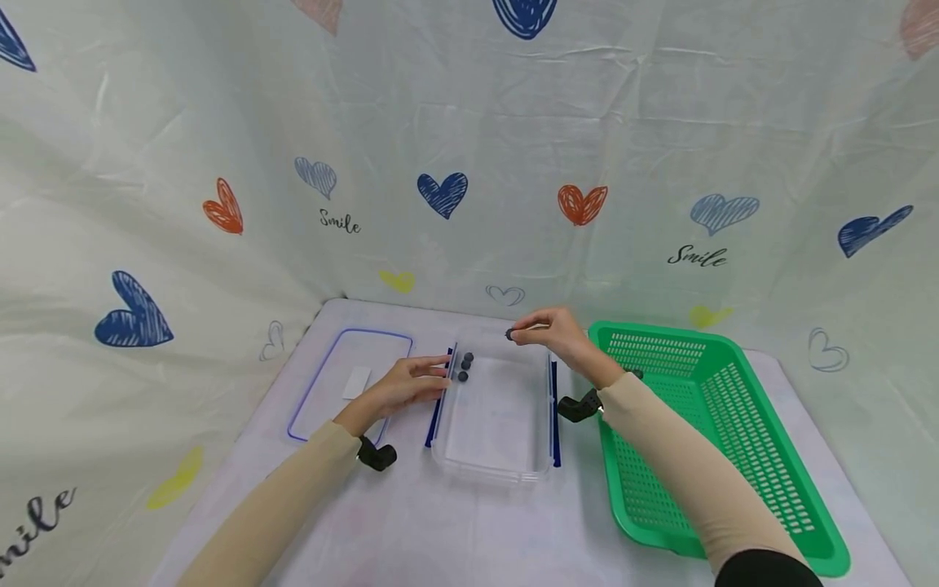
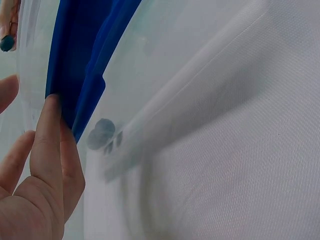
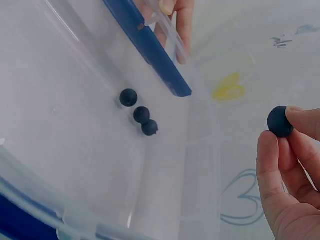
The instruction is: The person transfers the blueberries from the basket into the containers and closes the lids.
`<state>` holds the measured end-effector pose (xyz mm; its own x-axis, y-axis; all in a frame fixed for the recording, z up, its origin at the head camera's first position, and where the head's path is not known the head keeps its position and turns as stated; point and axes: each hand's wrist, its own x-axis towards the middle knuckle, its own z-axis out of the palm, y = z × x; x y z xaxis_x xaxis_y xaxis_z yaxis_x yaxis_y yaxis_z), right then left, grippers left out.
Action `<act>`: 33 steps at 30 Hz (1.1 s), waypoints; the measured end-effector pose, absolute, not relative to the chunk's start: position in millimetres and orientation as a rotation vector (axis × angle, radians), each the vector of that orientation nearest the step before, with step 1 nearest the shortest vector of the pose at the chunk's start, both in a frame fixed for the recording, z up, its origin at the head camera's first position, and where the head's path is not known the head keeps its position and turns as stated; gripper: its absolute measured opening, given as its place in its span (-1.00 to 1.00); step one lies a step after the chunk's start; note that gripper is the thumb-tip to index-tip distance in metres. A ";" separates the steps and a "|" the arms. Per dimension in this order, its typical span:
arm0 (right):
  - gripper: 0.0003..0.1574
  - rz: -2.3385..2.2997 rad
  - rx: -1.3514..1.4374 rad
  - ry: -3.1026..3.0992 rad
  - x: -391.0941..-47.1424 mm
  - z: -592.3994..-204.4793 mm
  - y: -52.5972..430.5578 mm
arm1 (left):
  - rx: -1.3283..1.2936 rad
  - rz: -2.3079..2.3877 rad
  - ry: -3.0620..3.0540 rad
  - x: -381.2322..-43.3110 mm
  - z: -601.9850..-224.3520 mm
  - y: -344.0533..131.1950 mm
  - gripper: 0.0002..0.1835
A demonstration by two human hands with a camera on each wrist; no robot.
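Dark blue-black, a small round ball (image 3: pixel 279 121) is pinched between the thumb and fingertips of the right hand (image 1: pixel 552 333), raised near the far end of a clear plastic box (image 1: pixel 502 416). Three matching dark balls (image 3: pixel 141 115) lie inside, by its left wall. The left hand (image 1: pixel 406 383) has its fingers apart, fingertips touching the blue plastic latch (image 2: pixel 82 65) on that side. A clear, blue-rimmed lid (image 1: pixel 370 355) lies to the left; a green perforated plastic basket (image 1: pixel 660 536) stands to the right.
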<state>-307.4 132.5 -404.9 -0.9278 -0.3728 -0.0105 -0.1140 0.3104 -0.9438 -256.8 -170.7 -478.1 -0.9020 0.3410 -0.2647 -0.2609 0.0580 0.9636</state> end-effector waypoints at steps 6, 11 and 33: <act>-0.72 -1.660 -0.438 2.331 -308.2 -412.4 118.4 | 0.076 1.895 1.923 -255.1 -478.2 -170.4 -0.38; -0.74 -1.667 -0.434 2.302 -309.3 -417.8 108.2 | 0.063 1.896 1.923 -254.5 -477.7 -169.5 -0.38; -0.72 -1.527 -0.500 2.285 -310.9 -446.0 75.4 | 0.072 1.906 1.915 -256.3 -475.9 -168.8 -0.38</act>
<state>-310.9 75.4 -446.0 -0.8778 -0.4706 -0.0896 -0.0973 0.3582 -0.9286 -256.3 -168.8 -475.9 -0.9039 0.3357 -0.2652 -0.2636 0.0511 0.9633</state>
